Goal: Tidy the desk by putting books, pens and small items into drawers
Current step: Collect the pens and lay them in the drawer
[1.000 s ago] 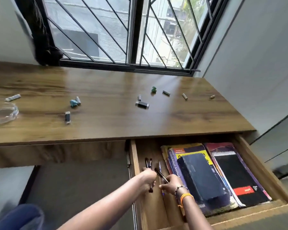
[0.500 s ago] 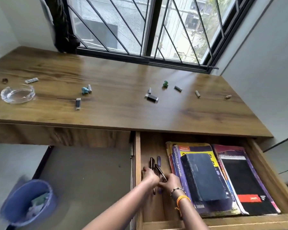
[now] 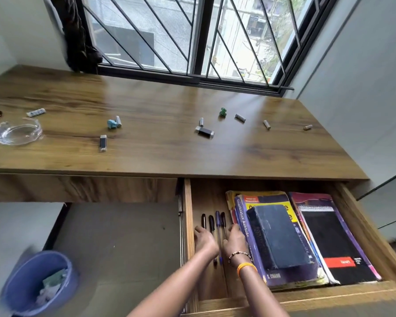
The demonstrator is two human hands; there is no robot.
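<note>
1. Far left of the open drawer (image 3: 188,225), a blue bin (image 3: 36,282) stands on the floor; up on the desk (image 3: 158,152) sits a glass dish (image 3: 17,133).
2. Small items lie on the desk behind the drawer: a blue toy (image 3: 111,124), a black stick (image 3: 103,143), another black stick (image 3: 205,132), a green toy (image 3: 223,112).
3. In the left part of the drawer, four pens (image 3: 217,221) lie side by side.
4. The left hand (image 3: 205,240) rests flat on the pens, fingers straight and close together.
5. The right hand (image 3: 234,240) lies just beside it, fingers straight, touching the pens and the side of the books (image 3: 281,236).
6. The books fill the right part of the drawer; a dark book (image 3: 277,234) lies on top.
</note>
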